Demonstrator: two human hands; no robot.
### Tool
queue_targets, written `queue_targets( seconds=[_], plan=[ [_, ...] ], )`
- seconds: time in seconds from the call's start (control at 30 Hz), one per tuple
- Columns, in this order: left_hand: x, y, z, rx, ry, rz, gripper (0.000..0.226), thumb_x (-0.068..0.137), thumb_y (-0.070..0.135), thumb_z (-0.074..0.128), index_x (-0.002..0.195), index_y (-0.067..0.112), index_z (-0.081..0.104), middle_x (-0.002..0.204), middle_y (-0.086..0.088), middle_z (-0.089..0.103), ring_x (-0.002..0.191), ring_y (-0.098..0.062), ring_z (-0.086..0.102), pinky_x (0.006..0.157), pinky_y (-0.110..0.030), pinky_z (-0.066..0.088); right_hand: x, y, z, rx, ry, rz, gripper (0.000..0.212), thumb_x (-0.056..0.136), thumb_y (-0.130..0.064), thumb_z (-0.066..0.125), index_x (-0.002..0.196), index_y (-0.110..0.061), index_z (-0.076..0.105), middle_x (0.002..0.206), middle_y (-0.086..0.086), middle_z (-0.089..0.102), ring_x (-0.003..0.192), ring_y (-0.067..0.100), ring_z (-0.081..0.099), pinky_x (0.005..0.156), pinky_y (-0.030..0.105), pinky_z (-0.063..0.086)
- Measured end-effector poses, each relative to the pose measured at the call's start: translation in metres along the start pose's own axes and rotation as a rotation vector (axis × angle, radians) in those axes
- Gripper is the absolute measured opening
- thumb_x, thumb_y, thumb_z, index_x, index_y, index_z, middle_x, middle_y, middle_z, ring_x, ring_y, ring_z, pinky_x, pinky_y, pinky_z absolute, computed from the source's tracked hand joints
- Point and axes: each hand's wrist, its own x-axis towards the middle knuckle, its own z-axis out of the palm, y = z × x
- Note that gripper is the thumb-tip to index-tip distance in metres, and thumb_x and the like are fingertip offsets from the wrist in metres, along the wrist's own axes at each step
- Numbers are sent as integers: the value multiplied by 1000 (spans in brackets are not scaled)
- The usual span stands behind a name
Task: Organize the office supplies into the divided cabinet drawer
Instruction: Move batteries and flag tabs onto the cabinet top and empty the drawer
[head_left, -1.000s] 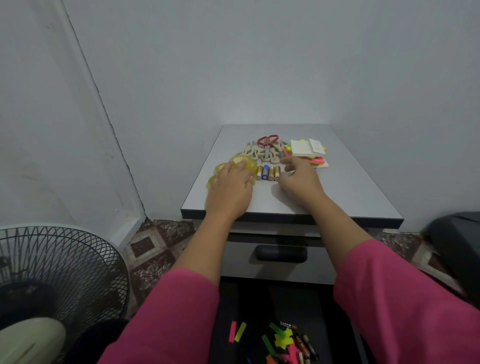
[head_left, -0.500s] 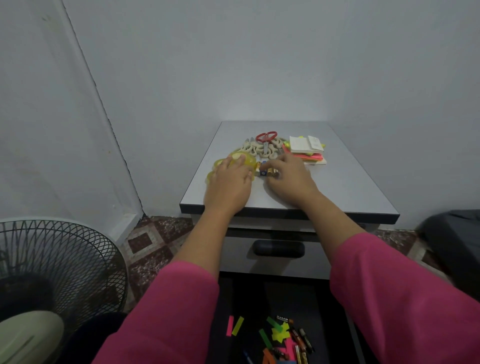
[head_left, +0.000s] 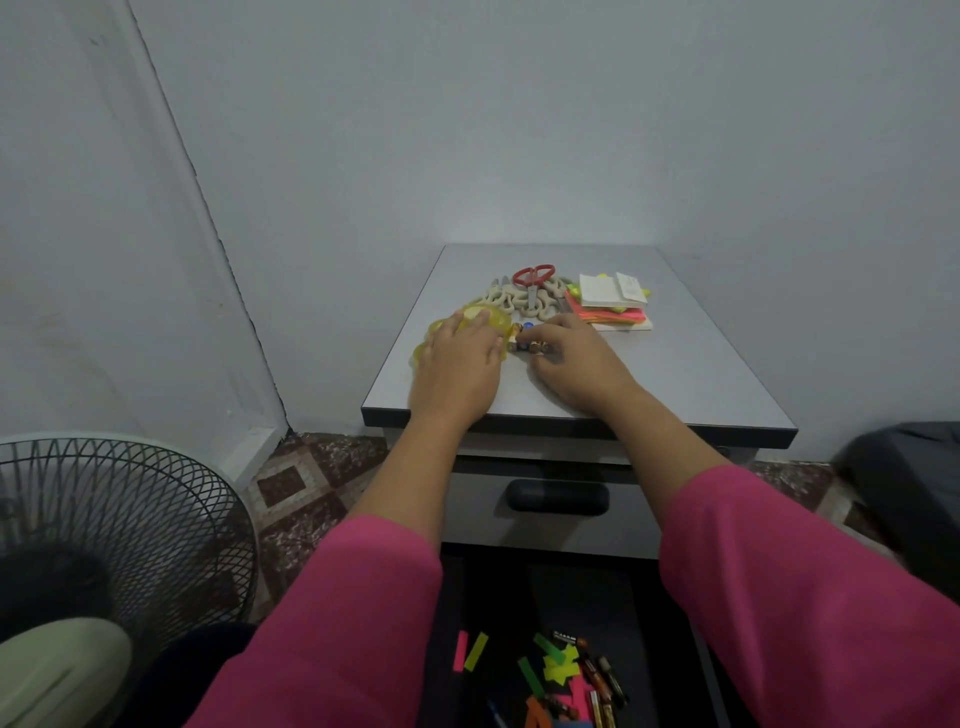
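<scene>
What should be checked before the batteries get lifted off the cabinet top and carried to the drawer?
1. Right hand on the batteries: ok, fingers curl over them.
2. All batteries gathered: cannot tell, the fingers hide part of the row.
3. Left hand out of the way: not ok, it rests on the yellow tape rolls right beside the batteries.
4. Drawer open below: ok, sticky flags and markers already lie in it.
5. Free compartment for batteries: cannot tell, dividers are too dark to see.
</scene>
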Motion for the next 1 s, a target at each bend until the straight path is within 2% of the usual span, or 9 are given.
queue_targets(
  seconds=[0.33,0.43,0.57,0.7,0.8,0.9,1.0],
  plan=[
    [-6,6,-9,-85,51,-6,37,102,37,36,130,24,56,152,0,36,143,-23,19,115,-47,19,-3,-2,-2,76,64,53,33,90,-20,55,122,-25,62,130,0,47,121,17,44,92,25,32],
    [-1,-2,-1,-68,57,39,41,98,45,36,130,29,55,150,4,39,144,-18,18,118,-46,10,-5,-3,-5,159,118,118,34,90,-17,54,123,-23,59,134,0,45,122,17,44,92,26,33],
    [3,-10,7,-39,58,9,52,88,60,27,129,39,52,151,5,36,146,-21,15,117,-51,12,-8,-2,-5,222,149,160,36,90,-16,58,125,-24,54,132,0,47,119,16,47,95,29,39],
    [-4,-3,1,-15,90,99,38,98,43,40,131,29,54,150,5,38,145,-19,15,118,-44,6,-25,-6,-9,275,172,149,37,88,-9,57,123,-21,56,126,1,50,115,13,48,98,29,41],
    [-7,2,-3,118,138,210,44,99,44,42,136,22,50,149,3,41,144,-21,21,118,-44,2,-44,-11,-12,288,223,96,37,85,-3,52,118,-18,60,116,-2,54,108,10,51,93,23,44],
    [-16,7,-4,169,253,271,48,96,45,43,135,18,52,145,-1,47,138,-25,32,116,-48,11,-73,-16,-11,384,345,39,29,87,0,52,106,-16,66,107,-2,63,97,4,57,79,8,45],
    [-45,14,4,103,509,440,35,95,34,53,122,13,62,125,-7,61,116,-24,46,103,-42,33,-111,-14,-1,363,543,-105,18,86,3,55,94,-9,67,93,-2,63,87,7,59,76,13,47]
  ],
)
